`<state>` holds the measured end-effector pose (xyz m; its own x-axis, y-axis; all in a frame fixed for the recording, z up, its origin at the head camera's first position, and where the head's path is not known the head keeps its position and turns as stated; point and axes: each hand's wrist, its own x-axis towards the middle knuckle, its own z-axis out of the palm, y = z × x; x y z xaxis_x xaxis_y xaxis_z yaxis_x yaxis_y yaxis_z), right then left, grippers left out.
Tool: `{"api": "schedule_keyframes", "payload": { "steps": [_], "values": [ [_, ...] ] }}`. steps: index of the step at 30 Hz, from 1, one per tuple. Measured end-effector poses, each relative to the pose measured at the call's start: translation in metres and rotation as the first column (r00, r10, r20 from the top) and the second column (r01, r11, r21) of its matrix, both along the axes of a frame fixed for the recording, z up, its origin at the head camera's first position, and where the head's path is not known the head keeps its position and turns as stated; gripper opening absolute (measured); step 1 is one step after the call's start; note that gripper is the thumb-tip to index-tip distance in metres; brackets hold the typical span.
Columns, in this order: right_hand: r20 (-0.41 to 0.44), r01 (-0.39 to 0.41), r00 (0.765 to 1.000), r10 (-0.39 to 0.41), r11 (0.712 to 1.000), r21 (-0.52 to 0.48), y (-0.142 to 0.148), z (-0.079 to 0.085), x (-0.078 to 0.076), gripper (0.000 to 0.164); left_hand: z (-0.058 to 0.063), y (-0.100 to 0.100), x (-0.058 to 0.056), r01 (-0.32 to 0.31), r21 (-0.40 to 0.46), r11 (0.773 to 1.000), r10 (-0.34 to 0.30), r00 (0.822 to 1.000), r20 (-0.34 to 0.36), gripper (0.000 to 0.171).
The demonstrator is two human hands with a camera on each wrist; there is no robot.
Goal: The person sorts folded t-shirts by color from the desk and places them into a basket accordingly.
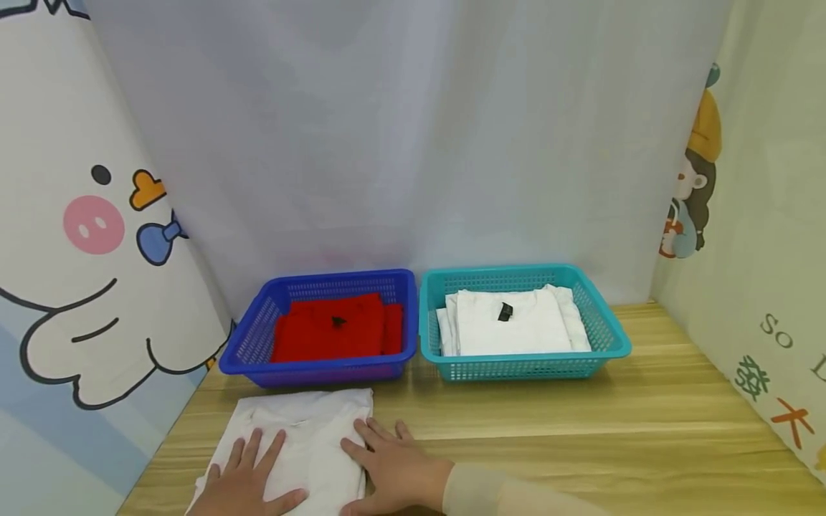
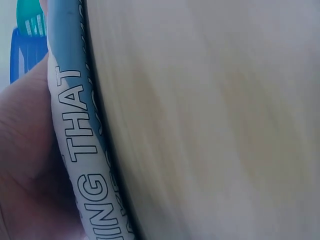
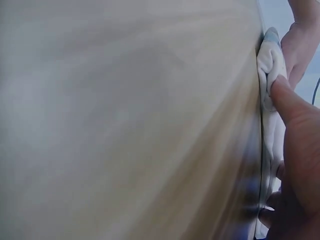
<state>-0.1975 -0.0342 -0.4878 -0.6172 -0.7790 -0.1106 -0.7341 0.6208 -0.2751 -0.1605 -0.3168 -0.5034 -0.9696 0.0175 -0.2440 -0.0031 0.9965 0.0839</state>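
Observation:
A folded white garment (image 1: 308, 430), likely a shirt, lies flat on the table at the front left in the head view. My left hand (image 1: 244, 481) rests on its left part with fingers spread and straight. On its right edge lies my right hand (image 1: 399, 466), fingers extended over the cloth and thumb by the near side. In the left wrist view the garment's folded edge (image 2: 80, 125) shows blue and white cloth with printed letters. The right wrist view shows the thick rolled layers (image 3: 270, 70) beside my right thumb. The garment's near edge is cut off.
A dark blue basket (image 1: 323, 369) holding folded red clothes (image 1: 335, 333) stands behind the garment. To its right is a teal basket (image 1: 523, 368) with folded white clothes (image 1: 516, 330). Behind both hangs a pale curtain (image 1: 413, 143). The wooden table (image 1: 581, 437) extends to the right, toward a printed side curtain (image 1: 748, 251).

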Motion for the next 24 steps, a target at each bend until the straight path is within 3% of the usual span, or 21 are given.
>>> {"api": "schedule_keyframes", "payload": {
  "steps": [6, 16, 20, 24],
  "values": [
    [-0.011, 0.013, 1.000, -0.013, 1.000, 0.007, 0.026, 0.003, 0.000, 0.093, 0.004, 0.030, -0.001, 0.009, -0.003, 1.000, -0.009, 1.000, 0.002, 0.116],
    [-0.016, 0.026, 1.000, -0.026, 1.000, 0.014, 0.082, 0.007, 0.005, 0.090, 0.002, 0.089, 0.002, 0.034, 0.009, 0.999, -0.033, 0.998, -0.053, 0.119],
    [-0.011, 0.038, 0.999, -0.038, 0.999, -0.004, 0.103, 0.006, 0.007, 0.091, 0.007, 0.111, 0.002, 0.050, 0.019, 0.999, -0.049, 0.998, -0.047, 0.119],
    [-0.001, 0.031, 1.000, -0.031, 0.999, -0.041, 0.111, 0.007, 0.007, 0.090, 0.016, 0.118, 0.002, 0.067, 0.033, 0.997, -0.066, 0.997, -0.027, 0.116]
  ]
}}
